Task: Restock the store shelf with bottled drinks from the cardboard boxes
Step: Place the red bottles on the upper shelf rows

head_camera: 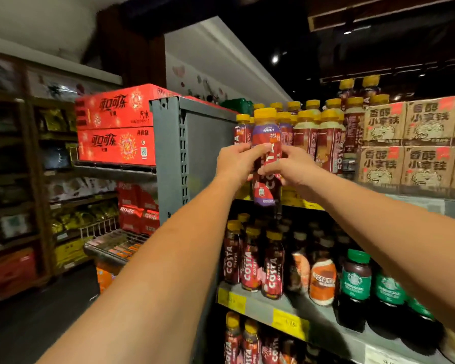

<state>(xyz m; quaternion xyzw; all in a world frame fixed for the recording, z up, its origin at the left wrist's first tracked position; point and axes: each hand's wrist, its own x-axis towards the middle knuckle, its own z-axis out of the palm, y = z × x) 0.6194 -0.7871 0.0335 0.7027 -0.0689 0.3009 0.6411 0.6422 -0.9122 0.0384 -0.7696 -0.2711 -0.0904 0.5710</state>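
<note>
Head camera looks up at a store shelf. Two bare arms reach out, and both hands hold one Costa coffee bottle (pixel 267 137) with a yellow cap. The left hand (pixel 235 162) wraps its fingers round the left side of the bottle. The right hand (pixel 292 166) grips the right side, with its fingers curled over the label. The bottle stands almost straight up in the air, just in front of the top shelf (pixel 418 203). Its bottom hangs lower than the shelf's front edge, so it is not standing on the shelf.

Right behind it, a row of Costa bottles (pixel 313 132) with yellow caps stands on the top shelf. Brown cardboard boxes (pixel 405 143) sit stacked to the right of that row.

On the lower shelf (pixel 260 303) stand more Costa bottles (pixel 252 264), then an orange Nescafe bottle (pixel 322 282), then dark Starbucks bottles (pixel 355 279) with green labels.

To the left, past the grey side panel (pixel 168 153), two red Coca-Cola boxes (pixel 116 127) are stacked one on top of the other.
</note>
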